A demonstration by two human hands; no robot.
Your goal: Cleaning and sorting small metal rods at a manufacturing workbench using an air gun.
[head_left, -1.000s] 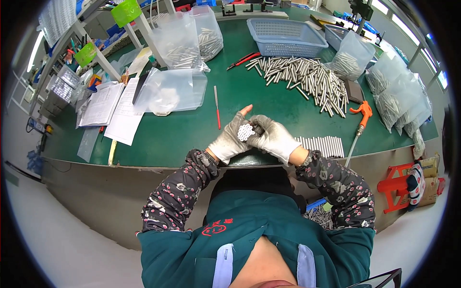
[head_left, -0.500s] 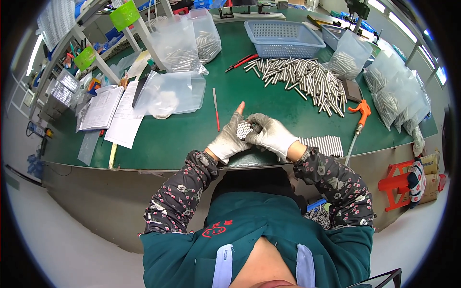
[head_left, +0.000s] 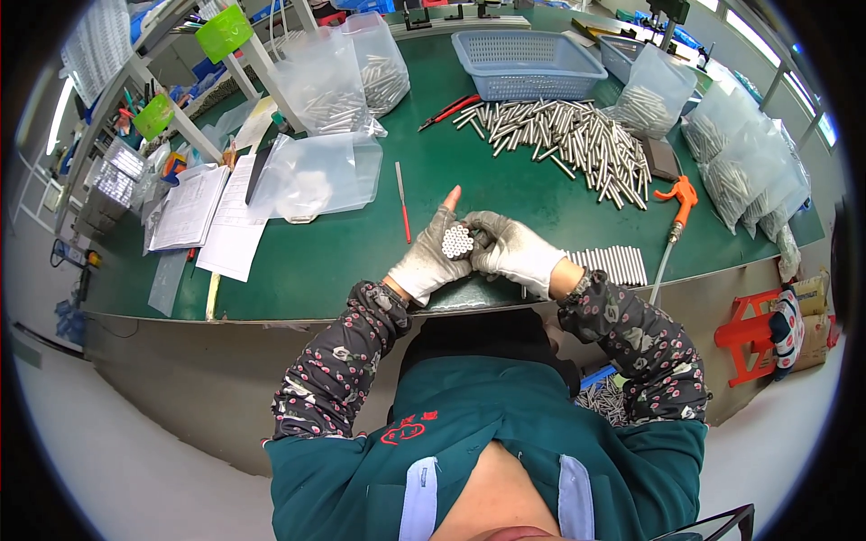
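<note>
A bundle of short metal rods (head_left: 457, 241) is clasped between both gloved hands just above the near edge of the green worktop (head_left: 361, 243) — the left hand (head_left: 431, 259) wrapped around it from the left, the right hand (head_left: 512, 250) pressed against it from the right. The rods' long axes are pointed up toward the camera, ends showing. A flat row of rods (head_left: 613, 264) lies just beside the right hand.

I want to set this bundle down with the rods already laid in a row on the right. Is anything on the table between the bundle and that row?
Nothing visible does. The bundle of rods is held in the left hand and right hand; the row of rods lies just beyond the right hand, with only bare green table showing between.
</note>
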